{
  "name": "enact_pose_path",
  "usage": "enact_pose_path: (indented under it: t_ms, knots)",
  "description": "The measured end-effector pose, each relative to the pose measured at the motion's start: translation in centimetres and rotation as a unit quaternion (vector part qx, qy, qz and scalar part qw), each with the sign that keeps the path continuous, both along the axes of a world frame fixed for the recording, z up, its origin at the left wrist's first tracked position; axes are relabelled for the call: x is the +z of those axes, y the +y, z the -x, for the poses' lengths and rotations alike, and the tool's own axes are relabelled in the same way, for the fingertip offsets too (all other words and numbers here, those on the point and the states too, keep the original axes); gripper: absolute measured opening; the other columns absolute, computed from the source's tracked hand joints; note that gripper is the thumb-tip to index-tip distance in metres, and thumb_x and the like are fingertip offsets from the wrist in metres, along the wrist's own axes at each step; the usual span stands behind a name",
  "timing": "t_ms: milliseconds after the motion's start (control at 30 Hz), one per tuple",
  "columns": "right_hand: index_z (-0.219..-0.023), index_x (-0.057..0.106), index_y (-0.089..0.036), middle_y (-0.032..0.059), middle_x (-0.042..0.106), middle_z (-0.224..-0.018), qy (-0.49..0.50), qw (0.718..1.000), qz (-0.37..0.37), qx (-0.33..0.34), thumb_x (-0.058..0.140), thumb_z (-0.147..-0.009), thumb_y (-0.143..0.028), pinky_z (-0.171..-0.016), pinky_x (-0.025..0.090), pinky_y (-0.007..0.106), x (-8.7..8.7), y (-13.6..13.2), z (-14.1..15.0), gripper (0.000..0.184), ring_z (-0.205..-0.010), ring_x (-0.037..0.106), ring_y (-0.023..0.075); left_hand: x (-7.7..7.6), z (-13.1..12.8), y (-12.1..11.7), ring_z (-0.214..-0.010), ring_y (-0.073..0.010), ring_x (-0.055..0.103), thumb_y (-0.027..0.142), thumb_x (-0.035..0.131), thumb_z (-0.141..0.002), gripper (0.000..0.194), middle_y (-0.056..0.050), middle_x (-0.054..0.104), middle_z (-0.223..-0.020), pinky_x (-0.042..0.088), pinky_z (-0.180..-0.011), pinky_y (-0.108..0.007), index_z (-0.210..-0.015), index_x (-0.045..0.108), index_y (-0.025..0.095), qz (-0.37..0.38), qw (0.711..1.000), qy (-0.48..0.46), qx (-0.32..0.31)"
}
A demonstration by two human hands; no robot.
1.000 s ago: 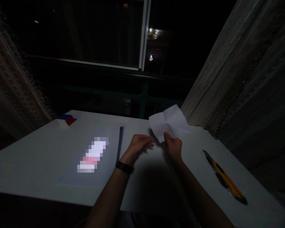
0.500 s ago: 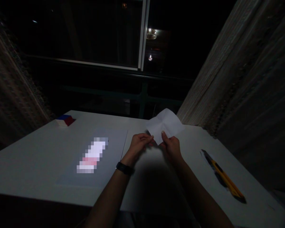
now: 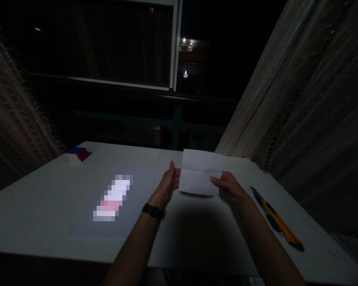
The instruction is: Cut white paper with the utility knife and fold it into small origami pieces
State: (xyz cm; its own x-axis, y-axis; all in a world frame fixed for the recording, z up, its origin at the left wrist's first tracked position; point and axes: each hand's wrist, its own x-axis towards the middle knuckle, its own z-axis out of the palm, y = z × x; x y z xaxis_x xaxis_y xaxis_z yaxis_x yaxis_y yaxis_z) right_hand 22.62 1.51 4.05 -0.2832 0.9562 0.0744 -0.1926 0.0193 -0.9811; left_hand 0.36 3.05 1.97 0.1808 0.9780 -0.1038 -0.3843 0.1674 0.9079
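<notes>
A small creased sheet of white paper (image 3: 200,171) is held up above the table, its fold line running across the middle. My right hand (image 3: 231,186) grips the sheet at its right side, thumb on the front and fingers behind. At the left edge is my left hand (image 3: 168,183), thumb raised and apart from the fingers, whose tips reach the paper's edge and partly pass behind it. A dark watch (image 3: 152,211) is on my left wrist.
On the white table (image 3: 32,206), a larger sheet (image 3: 143,190) with a blurred-out bright patch lies left. A Rubik's cube-like block (image 3: 77,154) sits at the far left. A yellow and black utility knife (image 3: 276,218) lies right. Curtains (image 3: 256,99) flank a dark window.
The paper has turned from a corner-down tilt to nearly square and come slightly lower. My left hand's pinched fingers have opened, with the thumb raised. My right hand has shifted right along with its grip.
</notes>
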Motion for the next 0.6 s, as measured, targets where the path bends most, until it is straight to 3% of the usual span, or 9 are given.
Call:
enact_pose_path:
  t_ms: [67, 100, 233, 367, 600]
  knots:
    - [-0.089, 0.068, -0.013, 0.0083, 0.071, -0.083, -0.018, 1.0, 0.001, -0.01, 0.078, -0.058, -0.033, -0.072, 0.049, 0.035, -0.4, 0.2, -0.3, 0.039, -0.073, 0.065, 0.0207, 0.2, -0.2, -0.3, -0.053, -0.0149, 0.059, 0.079, 0.04, -0.066, 0.071, -0.006, 0.063, -0.062, 0.044, -0.05, -0.025, -0.081, 0.061, 0.013, 0.005, 0.998, -0.015, -0.058]
    - [-0.088, 0.068, -0.012, 0.0077, 0.071, -0.081, -0.024, 1.0, 0.001, -0.014, 0.078, -0.058, -0.033, -0.071, 0.049, 0.034, -0.6, 0.4, -0.4, 0.038, -0.071, 0.064, 0.0199, 0.2, -0.3, -0.4, -0.055, -0.0154, 0.06, 0.077, 0.045, -0.065, 0.069, -0.007, 0.064, -0.064, 0.045, -0.052, -0.025, -0.085, 0.061, 0.013, -0.007, 0.998, -0.011, -0.061]
    - [-0.084, 0.068, -0.012, 0.0059, 0.07, -0.073, -0.032, 0.999, 0.011, -0.016, 0.076, -0.061, -0.036, -0.062, 0.047, 0.03, -1.3, 0.6, -0.4, 0.035, -0.061, 0.062, 0.0165, -0.1, -0.6, -0.6, -0.058, -0.0159, 0.062, 0.045, 0.078, -0.054, 0.052, -0.007, 0.067, -0.068, 0.046, -0.056, -0.025, -0.089, 0.061, 0.011, -0.075, 0.996, 0.041, 0.015]
    - [-0.079, 0.067, -0.013, 0.004, 0.069, -0.069, -0.03, 0.999, 0.008, -0.017, 0.076, -0.061, -0.037, -0.059, 0.046, 0.027, -1.4, 0.4, -0.5, 0.031, -0.06, 0.061, 0.0153, -0.1, -0.6, -0.7, -0.055, -0.015, 0.06, 0.039, 0.078, -0.058, 0.045, -0.006, 0.067, -0.066, 0.043, -0.051, -0.023, -0.087, 0.06, 0.01, -0.068, 0.996, 0.052, 0.018]
    - [-0.09, 0.068, -0.015, 0.0055, 0.071, -0.082, 0.011, 1.0, 0.003, -0.004, 0.076, -0.062, -0.036, -0.07, 0.048, 0.031, -1.6, 0.1, 0.4, 0.036, -0.068, 0.064, 0.0175, 0.1, -0.4, -0.8, -0.063, -0.0186, 0.063, 0.042, 0.075, -0.061, 0.044, -0.012, 0.069, -0.078, 0.047, -0.057, -0.027, -0.086, 0.066, 0.008, -0.068, 0.996, 0.062, -0.003]
